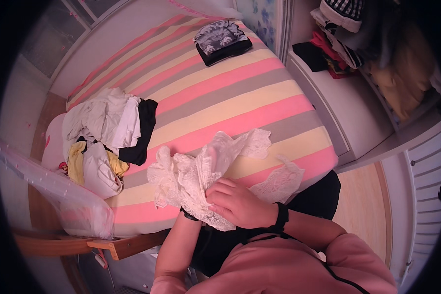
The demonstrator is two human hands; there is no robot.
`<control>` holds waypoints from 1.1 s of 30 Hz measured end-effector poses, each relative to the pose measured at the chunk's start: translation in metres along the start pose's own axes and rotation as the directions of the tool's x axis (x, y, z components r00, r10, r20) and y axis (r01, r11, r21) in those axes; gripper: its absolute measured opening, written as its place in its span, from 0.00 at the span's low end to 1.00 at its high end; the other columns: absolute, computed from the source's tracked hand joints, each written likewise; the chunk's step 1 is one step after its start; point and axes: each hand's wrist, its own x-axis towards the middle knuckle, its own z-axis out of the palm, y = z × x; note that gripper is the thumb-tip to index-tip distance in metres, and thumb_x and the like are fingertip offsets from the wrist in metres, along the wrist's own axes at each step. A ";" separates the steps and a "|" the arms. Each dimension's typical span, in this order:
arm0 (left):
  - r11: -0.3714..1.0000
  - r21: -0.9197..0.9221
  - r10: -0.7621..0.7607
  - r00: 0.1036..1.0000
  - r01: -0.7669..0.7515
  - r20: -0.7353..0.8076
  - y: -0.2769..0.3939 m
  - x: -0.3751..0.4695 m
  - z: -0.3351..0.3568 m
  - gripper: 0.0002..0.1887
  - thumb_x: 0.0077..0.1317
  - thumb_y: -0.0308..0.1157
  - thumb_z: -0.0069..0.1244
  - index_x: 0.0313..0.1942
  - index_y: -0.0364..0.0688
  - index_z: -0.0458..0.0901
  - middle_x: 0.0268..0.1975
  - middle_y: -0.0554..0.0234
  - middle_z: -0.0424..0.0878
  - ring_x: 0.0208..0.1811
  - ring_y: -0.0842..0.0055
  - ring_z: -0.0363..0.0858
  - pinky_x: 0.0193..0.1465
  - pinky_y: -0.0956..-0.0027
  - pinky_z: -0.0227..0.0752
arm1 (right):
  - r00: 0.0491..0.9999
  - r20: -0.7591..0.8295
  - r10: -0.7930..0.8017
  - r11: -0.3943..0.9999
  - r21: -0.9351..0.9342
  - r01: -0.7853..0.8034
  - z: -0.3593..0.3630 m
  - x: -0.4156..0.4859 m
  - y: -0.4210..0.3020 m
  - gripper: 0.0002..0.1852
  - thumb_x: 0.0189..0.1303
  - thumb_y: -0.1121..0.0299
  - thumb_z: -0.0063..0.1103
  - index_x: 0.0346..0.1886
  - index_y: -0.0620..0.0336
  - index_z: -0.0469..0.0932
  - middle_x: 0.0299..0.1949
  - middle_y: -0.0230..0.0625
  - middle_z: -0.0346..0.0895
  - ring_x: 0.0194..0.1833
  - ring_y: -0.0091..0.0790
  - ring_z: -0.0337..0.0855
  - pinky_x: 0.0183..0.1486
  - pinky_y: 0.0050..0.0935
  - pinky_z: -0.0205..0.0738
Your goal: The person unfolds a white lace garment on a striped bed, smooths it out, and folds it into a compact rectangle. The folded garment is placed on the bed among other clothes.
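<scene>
A white lace garment (191,176) is bunched in front of me at the near side of the striped bed. My right hand (231,202) has its fingers curled on a fold of the lace. From the lower left comes my left forearm (180,242), with a black band at the wrist (190,214); the hand itself is hidden inside or beneath the lace. One lace end (255,143) stretches to the upper right across the sheet. Another scalloped lace piece (279,182) drapes near the bed's edge, and whether it joins the rest is unclear.
Loose white, black and yellow clothes (99,121) lie on the bed's left. A folded patterned garment (220,36) rests on black cloth (226,51) at the far end. Shelves with clothes (338,55) stand right. Sheer netting (77,205) and a wooden rail (132,246) border the near left.
</scene>
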 end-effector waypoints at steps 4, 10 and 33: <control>0.991 0.130 0.036 0.998 -0.028 -0.058 0.018 -0.005 -0.002 0.24 0.83 0.44 0.45 0.68 0.38 0.72 0.61 0.50 0.80 0.64 0.63 0.78 0.70 0.58 0.75 | 0.965 0.206 0.161 0.987 -0.032 -0.158 -0.018 -0.004 -0.006 0.08 0.71 0.67 0.68 0.43 0.61 0.80 0.39 0.36 0.80 0.42 0.38 0.80 0.45 0.34 0.75; 0.614 0.788 0.114 0.993 -0.036 -0.043 0.014 -0.017 0.005 0.23 0.82 0.43 0.46 0.68 0.38 0.72 0.61 0.50 0.80 0.64 0.63 0.78 0.70 0.58 0.75 | 0.777 -0.448 0.442 0.892 0.130 -0.433 -0.007 0.009 0.008 0.12 0.64 0.70 0.77 0.45 0.63 0.84 0.32 0.27 0.73 0.31 0.19 0.68 0.35 0.23 0.67; 0.983 0.177 0.059 0.997 -0.050 -0.046 -0.006 0.000 0.009 0.21 0.81 0.41 0.48 0.65 0.38 0.74 0.58 0.53 0.80 0.61 0.64 0.79 0.67 0.59 0.76 | 0.987 0.135 0.086 0.995 -0.065 -0.078 -0.009 0.013 0.009 0.06 0.66 0.75 0.65 0.42 0.63 0.77 0.38 0.44 0.77 0.43 0.53 0.76 0.47 0.45 0.73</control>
